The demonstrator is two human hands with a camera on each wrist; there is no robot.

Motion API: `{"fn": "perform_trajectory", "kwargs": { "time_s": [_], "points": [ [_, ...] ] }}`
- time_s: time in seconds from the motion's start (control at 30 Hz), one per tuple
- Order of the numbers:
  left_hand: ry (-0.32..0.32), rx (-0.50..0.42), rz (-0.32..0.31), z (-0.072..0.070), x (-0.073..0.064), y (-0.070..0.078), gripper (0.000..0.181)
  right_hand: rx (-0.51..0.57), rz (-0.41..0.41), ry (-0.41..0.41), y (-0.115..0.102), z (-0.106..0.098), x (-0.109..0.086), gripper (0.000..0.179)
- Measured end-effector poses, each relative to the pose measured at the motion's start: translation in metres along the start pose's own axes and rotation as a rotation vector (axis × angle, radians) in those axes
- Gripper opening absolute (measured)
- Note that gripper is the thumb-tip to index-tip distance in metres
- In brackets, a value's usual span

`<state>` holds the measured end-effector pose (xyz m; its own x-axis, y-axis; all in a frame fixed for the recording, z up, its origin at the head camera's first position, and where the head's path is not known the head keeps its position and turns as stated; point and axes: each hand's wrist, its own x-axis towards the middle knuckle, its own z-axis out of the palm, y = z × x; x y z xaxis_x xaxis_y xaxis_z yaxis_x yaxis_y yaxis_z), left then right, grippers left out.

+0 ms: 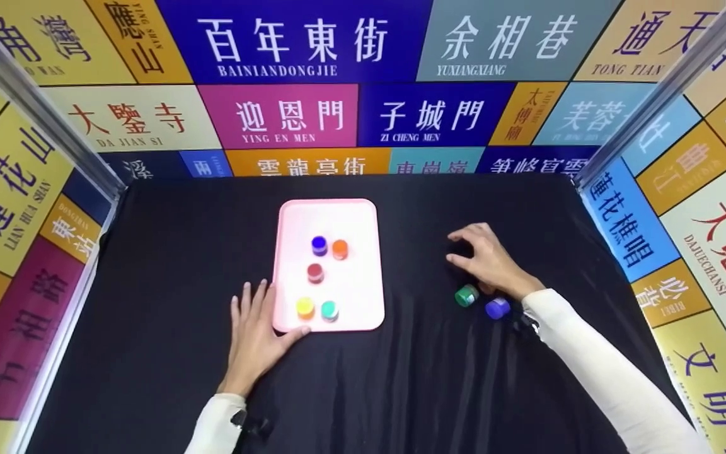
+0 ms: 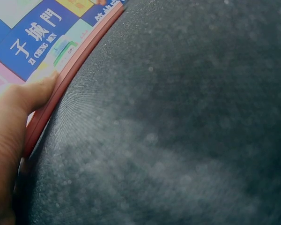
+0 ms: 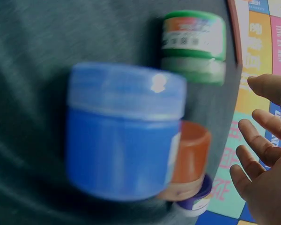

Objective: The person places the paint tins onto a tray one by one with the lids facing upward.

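A pink tray (image 1: 357, 284) holds several small paint jars: dark blue (image 1: 319, 245), orange (image 1: 339, 249), red (image 1: 315, 273), yellow (image 1: 305, 308) and teal (image 1: 329, 310). My left hand (image 1: 254, 347) rests at the tray's near left corner, fingers extended along its side and thumb on the near rim. To the tray's right, my right hand (image 1: 492, 261) hovers with thumb and fingers apart, holding nothing. Close below it are a green paint jar (image 1: 466, 295) and a blue paint jar (image 1: 497, 308). The right wrist view also reveals a brown-orange jar (image 3: 191, 152) and a purple jar (image 3: 196, 201), hidden by the hand from above.
Black cloth (image 1: 426, 372) covers the table, with folds toward the front. Sign-covered panels (image 1: 300, 38) enclose the back and both sides, joined by metal corner posts (image 1: 659, 94).
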<state>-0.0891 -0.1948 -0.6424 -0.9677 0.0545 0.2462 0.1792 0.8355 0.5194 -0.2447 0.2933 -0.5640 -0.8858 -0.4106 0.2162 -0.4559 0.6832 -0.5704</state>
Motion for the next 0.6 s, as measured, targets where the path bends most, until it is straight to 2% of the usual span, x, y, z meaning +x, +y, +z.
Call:
{"fn": "perform_trajectory", "kwargs": {
  "time_s": [0.43,0.6],
  "points": [
    [-0.005,0.01,-0.002,-0.001,0.0,0.0,0.119,0.002,0.019,0.067,0.023,-0.005,-0.016,0.039],
    [-0.011,0.009,-0.005,-0.001,0.0,0.0,0.12,-0.005,0.039,0.069,0.031,-0.007,-0.018,0.04]
  ]
}}
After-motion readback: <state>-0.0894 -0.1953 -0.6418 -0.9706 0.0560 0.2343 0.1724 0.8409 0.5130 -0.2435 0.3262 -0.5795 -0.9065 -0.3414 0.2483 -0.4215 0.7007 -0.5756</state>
